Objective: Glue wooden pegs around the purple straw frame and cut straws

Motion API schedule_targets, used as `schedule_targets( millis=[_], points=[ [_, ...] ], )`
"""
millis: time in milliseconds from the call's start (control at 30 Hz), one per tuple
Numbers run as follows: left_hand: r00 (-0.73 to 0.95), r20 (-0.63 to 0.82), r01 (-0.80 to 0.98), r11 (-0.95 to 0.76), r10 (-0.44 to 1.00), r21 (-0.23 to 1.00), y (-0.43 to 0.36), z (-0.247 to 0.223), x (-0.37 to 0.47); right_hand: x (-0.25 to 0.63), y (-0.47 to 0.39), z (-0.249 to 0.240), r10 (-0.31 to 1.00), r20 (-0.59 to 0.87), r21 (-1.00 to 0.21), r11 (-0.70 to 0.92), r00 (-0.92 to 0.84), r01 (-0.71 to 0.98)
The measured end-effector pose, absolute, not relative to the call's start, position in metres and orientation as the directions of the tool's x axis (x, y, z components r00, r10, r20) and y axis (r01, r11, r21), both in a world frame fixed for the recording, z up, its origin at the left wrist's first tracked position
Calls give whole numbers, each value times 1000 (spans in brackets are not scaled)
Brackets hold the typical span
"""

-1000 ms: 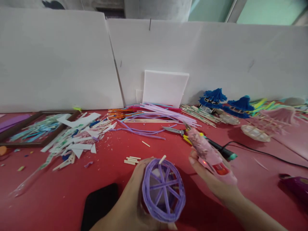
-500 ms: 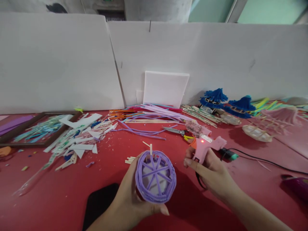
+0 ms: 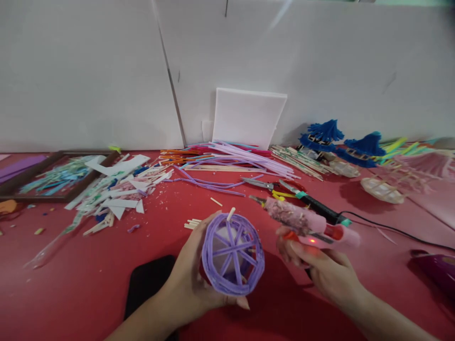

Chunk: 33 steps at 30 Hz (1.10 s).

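My left hand is wrapped round a purple pipe-cleaner wheel piece, a round rim with spokes crossing at its middle. A short pale stick stands up from its far rim. Behind the spokes a whitish surface shows, and the piece's underside is hidden. In my right hand is a pink glue gun with a red light lit on its side. Its nozzle points left, above and to the right of the wheel piece, apart from it. Several short sticks lie just beyond my left hand.
Scissors and black-handled pliers lie beyond the glue gun. Purple pipe cleaners are heaped at the back. Scraps and a brown frame sit left, a black phone-like slab near my left arm, blue-roofed models at right.
My right hand has turned the glue gun so its nozzle now points left, uncovering the pliers behind. The wheel piece has shifted and tilted slightly. The camera view has dipped.
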State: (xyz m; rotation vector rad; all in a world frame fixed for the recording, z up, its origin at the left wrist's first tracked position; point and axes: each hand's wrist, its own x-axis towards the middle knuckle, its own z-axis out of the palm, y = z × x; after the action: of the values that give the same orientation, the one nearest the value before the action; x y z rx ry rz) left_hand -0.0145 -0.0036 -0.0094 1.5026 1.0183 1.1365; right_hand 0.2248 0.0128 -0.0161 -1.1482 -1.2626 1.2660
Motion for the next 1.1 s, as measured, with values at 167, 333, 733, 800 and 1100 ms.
schedule_targets(
  millis=[167,333,733,800,1100],
  points=[
    [110,175,167,-191,979,967,2,-5,-14,238,12,-9,953,263,-905,298,-152,303],
    [115,199,250,-223,973,942,1,-5,-15,239,19,-2,776,554,-591,621,-301,515],
    [106,196,189,-213,975,959,-4,-15,-22,233,15,-5,690,626,-475,708,-364,523],
    [136,183,127,-201,974,971,-4,-16,-22,233,14,-7,683,627,-484,719,-376,498],
    [111,282,163,-297,953,941,0,-14,-21,231,17,3,599,676,-359,776,-429,519]
  ],
)
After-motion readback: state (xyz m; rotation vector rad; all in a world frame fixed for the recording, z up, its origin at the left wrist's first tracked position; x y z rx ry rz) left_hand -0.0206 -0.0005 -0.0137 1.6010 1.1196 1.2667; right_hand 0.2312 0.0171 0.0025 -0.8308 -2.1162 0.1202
